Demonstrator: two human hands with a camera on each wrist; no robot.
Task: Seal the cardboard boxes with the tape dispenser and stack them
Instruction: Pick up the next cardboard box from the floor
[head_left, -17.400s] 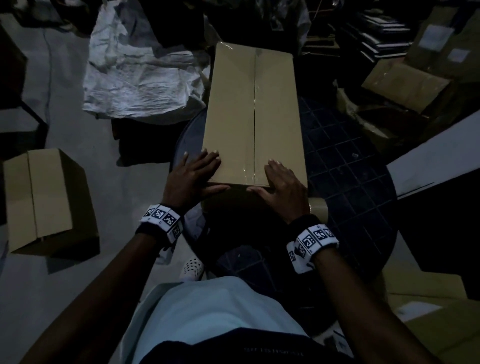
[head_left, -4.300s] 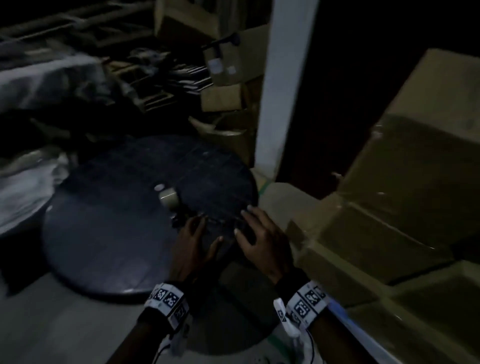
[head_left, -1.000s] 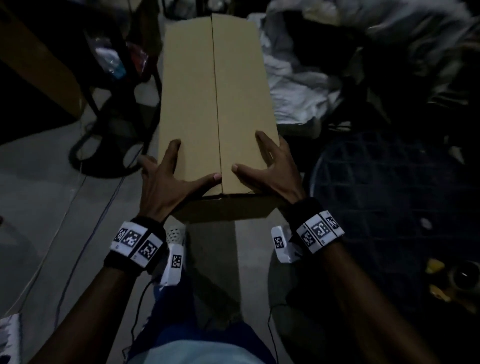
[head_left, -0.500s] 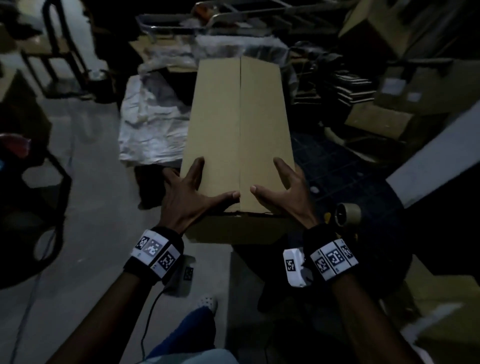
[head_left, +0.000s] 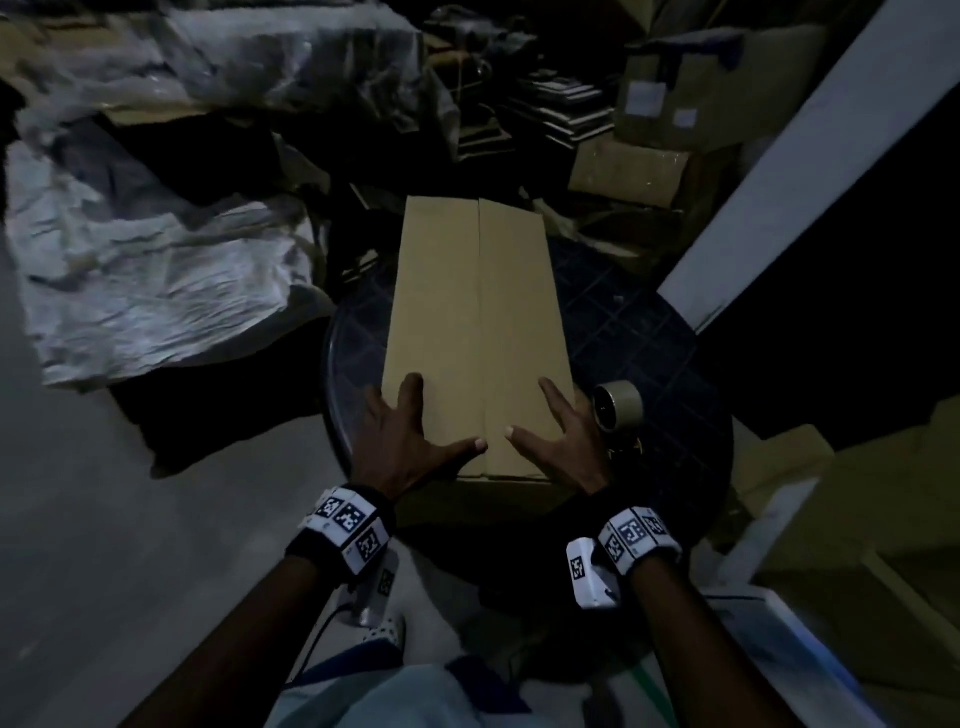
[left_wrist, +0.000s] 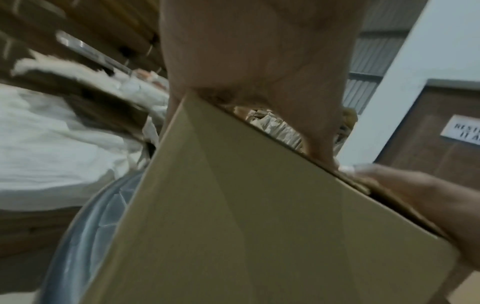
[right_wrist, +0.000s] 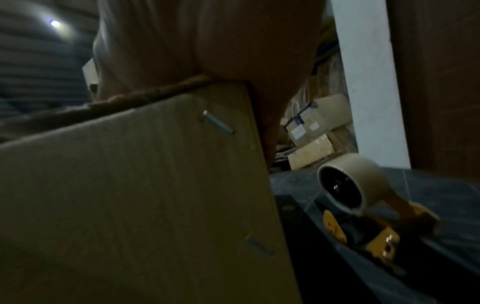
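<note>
A long cardboard box (head_left: 478, 322) lies lengthwise across the round dark table (head_left: 649, 364), its two top flaps meeting at a bare centre seam. My left hand (head_left: 410, 441) spreads over the near left corner and my right hand (head_left: 561, 441) over the near right corner. Both thumbs point along the top towards the seam. In the left wrist view the palm (left_wrist: 259, 61) sits on the box (left_wrist: 233, 216) edge. The tape dispenser (head_left: 618, 408), with a pale roll, rests on the table just right of my right hand. It also shows beside the stapled box (right_wrist: 130, 195) as the tape dispenser (right_wrist: 348, 185).
Crumpled white sheeting (head_left: 145, 280) covers the floor to the left. Cardboard boxes (head_left: 675, 93) and stacked items crowd the back. A white pillar (head_left: 805, 171) rises at the right, with more cartons (head_left: 857, 519) below it. Grey floor lies at the near left.
The box was carried between both hands from over the floor to the round table, where it now lies beside the tape dispenser. My hands have stayed on its near corners.
</note>
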